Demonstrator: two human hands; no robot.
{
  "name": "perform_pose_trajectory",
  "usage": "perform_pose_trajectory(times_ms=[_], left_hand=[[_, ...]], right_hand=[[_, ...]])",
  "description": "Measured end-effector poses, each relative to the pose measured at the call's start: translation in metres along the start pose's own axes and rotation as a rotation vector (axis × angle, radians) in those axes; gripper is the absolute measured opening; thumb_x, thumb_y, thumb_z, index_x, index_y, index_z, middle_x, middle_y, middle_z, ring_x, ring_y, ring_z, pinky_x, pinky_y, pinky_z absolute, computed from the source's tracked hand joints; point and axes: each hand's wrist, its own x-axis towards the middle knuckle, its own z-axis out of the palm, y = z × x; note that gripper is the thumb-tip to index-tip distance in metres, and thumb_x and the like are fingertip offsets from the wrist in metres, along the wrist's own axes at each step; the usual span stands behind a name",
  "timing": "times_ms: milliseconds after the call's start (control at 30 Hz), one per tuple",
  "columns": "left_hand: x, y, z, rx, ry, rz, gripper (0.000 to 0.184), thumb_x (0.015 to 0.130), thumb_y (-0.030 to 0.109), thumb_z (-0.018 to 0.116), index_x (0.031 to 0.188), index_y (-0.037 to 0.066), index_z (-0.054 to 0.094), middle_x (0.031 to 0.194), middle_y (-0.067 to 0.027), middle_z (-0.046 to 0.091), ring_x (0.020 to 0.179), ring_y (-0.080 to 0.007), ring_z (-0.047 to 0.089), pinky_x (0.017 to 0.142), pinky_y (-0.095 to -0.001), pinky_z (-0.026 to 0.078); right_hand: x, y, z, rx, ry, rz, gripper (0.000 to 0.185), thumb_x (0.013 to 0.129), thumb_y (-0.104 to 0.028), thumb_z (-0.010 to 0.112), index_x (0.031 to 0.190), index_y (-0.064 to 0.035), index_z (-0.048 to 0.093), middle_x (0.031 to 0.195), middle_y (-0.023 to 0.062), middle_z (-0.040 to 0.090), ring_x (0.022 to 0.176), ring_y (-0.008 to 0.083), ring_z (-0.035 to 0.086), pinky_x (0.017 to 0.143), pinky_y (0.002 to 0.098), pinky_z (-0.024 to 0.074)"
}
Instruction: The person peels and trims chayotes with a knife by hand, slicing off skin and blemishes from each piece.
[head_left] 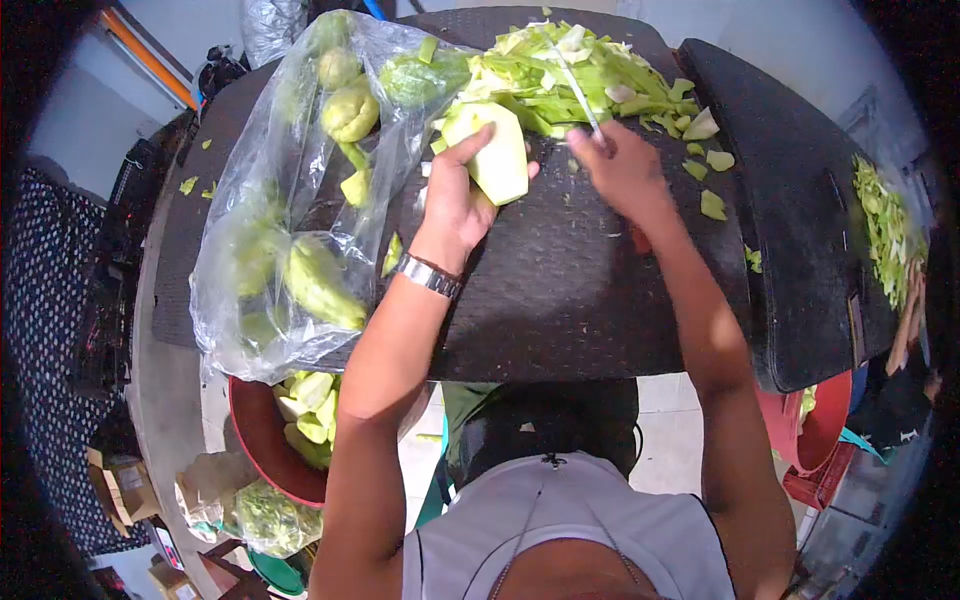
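Note:
My left hand [462,195] holds a pale, peeled chayote [488,155] above the dark table, its thumb across the near face. To the right, my right hand [622,170] is closed on the handle of a knife [577,88], whose blade points up and away over a heap of green peelings [610,85]. Blade and chayote are apart. A clear plastic bag [225,300] lies left of my left hand, with several unpeeled chayotes [318,283] in and around it.
Below the table's left front edge stands a red tub [245,430] of peeled pieces. Another red tub [825,430] is at the lower right. Beyond the dark table [560,320], a second dark tabletop [790,250] adjoins on the right, with more peelings [885,230] past it.

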Motion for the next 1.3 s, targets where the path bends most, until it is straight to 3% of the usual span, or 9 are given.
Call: perform_pose_trajectory(times_ms=[67, 167, 200, 267, 333, 567, 967, 1067, 1300], left_hand=[[-0.001, -0.003, 0.002, 0.069, -0.032, -0.004, 0.035, 0.097, 0.010, 0.063, 0.128, -0.004, 0.053, 0.112, -0.0177, 0.067, 0.095, -0.0353, 0.072, 0.078, -0.0497, 0.064], [-0.004, -0.007, 0.004, 0.243, -0.091, -0.015, 0.038, 0.095, 0.007, 0.064, 0.129, -0.003, 0.052, 0.111, -0.0168, 0.067, 0.090, -0.0322, 0.073, 0.068, -0.0425, 0.065], [-0.006, -0.008, 0.010, 0.274, -0.099, -0.021, 0.041, 0.091, -0.001, 0.067, 0.128, 0.003, 0.050, 0.106, -0.0168, 0.066, 0.082, -0.0311, 0.073, 0.062, -0.0416, 0.065], [-0.010, -0.014, 0.012, 0.308, -0.114, -0.028, 0.040, 0.091, -0.001, 0.066, 0.128, 0.002, 0.050, 0.105, -0.0162, 0.067, 0.082, -0.0299, 0.073, 0.061, -0.0405, 0.064], [-0.013, -0.017, 0.016, 0.337, -0.174, -0.048, 0.037, 0.093, 0.000, 0.065, 0.127, 0.002, 0.050, 0.103, -0.0147, 0.067, 0.079, -0.0279, 0.073, 0.057, -0.0384, 0.063], [-0.021, -0.027, 0.022, 0.387, -0.254, -0.122, 0.031, 0.095, 0.006, 0.065, 0.124, 0.000, 0.057, 0.100, -0.0152, 0.070, 0.076, -0.0264, 0.072, 0.055, -0.0357, 0.060], [-0.024, -0.032, 0.025, 0.509, -0.242, -0.098, 0.029, 0.096, 0.006, 0.063, 0.124, -0.002, 0.059, 0.102, -0.0149, 0.070, 0.077, -0.0262, 0.072, 0.057, -0.0354, 0.060], [-0.032, -0.032, 0.032, 0.480, -0.241, -0.077, 0.026, 0.095, 0.006, 0.066, 0.120, -0.002, 0.063, 0.100, -0.0122, 0.071, 0.076, -0.0223, 0.071, 0.056, -0.0330, 0.059], [-0.037, -0.030, 0.038, 0.561, -0.287, -0.004, 0.033, 0.097, 0.009, 0.068, 0.126, 0.001, 0.057, 0.101, -0.0122, 0.069, 0.075, -0.0227, 0.072, 0.055, -0.0329, 0.060]], right_hand=[[-0.004, 0.006, -0.011, 0.001, 0.042, 0.022, 0.050, 0.092, -0.052, 0.069, 0.107, -0.0046, 0.067, 0.091, 0.0219, 0.073, 0.087, 0.0401, 0.072, 0.078, 0.0487, 0.0550], [-0.017, 0.008, -0.020, -0.080, 0.011, -0.039, 0.051, 0.089, -0.057, 0.070, 0.102, -0.0084, 0.067, 0.085, 0.0195, 0.073, 0.083, 0.0420, 0.072, 0.075, 0.0503, 0.0555], [-0.021, 0.006, -0.020, -0.107, -0.040, -0.048, 0.053, 0.088, -0.059, 0.070, 0.101, -0.0081, 0.067, 0.083, 0.0187, 0.072, 0.081, 0.0415, 0.072, 0.073, 0.0502, 0.0555], [-0.029, -0.003, -0.028, -0.163, -0.180, -0.092, 0.061, 0.082, -0.066, 0.072, 0.094, -0.0073, 0.066, 0.076, 0.0163, 0.067, 0.076, 0.0389, 0.070, 0.070, 0.0489, 0.0546], [-0.029, 0.006, -0.022, -0.157, -0.128, -0.211, 0.062, 0.082, -0.068, 0.072, 0.091, -0.0067, 0.064, 0.075, 0.0145, 0.063, 0.074, 0.0377, 0.068, 0.069, 0.0484, 0.0536], [-0.029, 0.020, -0.019, -0.146, -0.122, -0.371, 0.060, 0.083, -0.064, 0.073, 0.092, -0.0065, 0.061, 0.077, 0.0125, 0.061, 0.074, 0.0359, 0.066, 0.068, 0.0480, 0.0527], [-0.025, 0.018, -0.027, -0.122, -0.166, -0.403, 0.058, 0.084, -0.061, 0.073, 0.092, -0.0048, 0.059, 0.074, 0.0124, 0.065, 0.076, 0.0365, 0.069, 0.068, 0.0475, 0.0539], [-0.025, 0.020, -0.023, -0.025, -0.112, -0.419, 0.044, 0.083, -0.036, 0.081, 0.090, -0.0022, 0.053, 0.069, 0.0125, 0.059, 0.064, 0.0299, 0.059, 0.062, 0.0416, 0.0469], [-0.005, 0.046, -0.045, -0.105, -0.175, -0.318, 0.051, 0.088, -0.050, 0.073, 0.087, -0.0018, 0.057, 0.074, 0.0163, 0.062, 0.071, 0.0332, 0.063, 0.067, 0.0434, 0.0488]])
